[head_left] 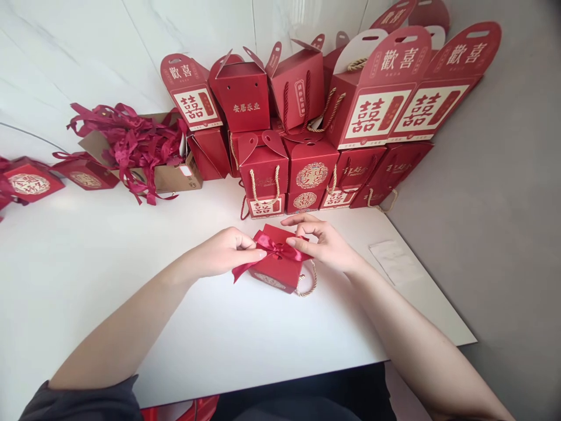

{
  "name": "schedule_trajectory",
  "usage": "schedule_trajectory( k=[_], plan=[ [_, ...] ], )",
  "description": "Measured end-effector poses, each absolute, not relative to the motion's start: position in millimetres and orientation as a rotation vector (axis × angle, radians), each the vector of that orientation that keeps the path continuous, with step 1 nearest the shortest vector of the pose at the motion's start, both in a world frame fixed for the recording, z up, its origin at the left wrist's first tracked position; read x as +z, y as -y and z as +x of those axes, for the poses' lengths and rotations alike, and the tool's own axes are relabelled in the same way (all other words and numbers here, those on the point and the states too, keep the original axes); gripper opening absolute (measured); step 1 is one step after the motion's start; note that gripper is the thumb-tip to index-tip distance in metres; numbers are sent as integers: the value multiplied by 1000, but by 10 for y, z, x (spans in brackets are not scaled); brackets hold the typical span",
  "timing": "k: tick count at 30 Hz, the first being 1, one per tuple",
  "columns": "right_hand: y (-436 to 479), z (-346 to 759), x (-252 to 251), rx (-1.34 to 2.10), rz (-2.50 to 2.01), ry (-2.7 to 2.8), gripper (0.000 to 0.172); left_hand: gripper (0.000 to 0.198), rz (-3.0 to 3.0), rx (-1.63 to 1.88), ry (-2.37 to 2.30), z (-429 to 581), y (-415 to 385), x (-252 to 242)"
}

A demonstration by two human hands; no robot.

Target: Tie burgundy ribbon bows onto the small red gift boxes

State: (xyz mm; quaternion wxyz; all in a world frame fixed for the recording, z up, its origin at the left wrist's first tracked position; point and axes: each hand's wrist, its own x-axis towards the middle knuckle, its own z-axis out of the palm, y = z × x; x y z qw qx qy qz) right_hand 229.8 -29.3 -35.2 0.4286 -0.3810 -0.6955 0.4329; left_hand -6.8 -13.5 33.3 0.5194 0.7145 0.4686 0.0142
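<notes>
In front of me on the white table lies a small red gift box [272,270] with a gold round print on its near side and a twisted gold cord handle [314,279] at its right. A dark red satin ribbon [277,250] is tied in a bow on top. My left hand [228,251] is closed, thumb and forefinger pinching the bow's left side. At the bow's right side is my right hand [322,241], its thumb resting on the ribbon and its fingers partly spread and curved. Whether the right fingers press on the ribbon is hard to see.
Stacked red gift boxes [263,169] with cord handles stand along the back wall. A cardboard box [175,176] heaped with red ribbons [131,143] is at the back left, beside ribboned red boxes [30,182]. A grey wall [482,193] borders the table's right. A pale flat sheet [397,263] lies there.
</notes>
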Motion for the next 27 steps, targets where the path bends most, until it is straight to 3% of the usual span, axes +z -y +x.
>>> schedule_trajectory(
  k=[8, 27],
  plan=[
    [317, 2255, -366, 1089, -873, 1709, 32, 54, 1703, 21, -1052, -72, 102, 281],
    [279, 2275, -393, 1073, -980, 1603, 39, 46, 1490, 36, -1051, -11, 167, 234]
  ],
)
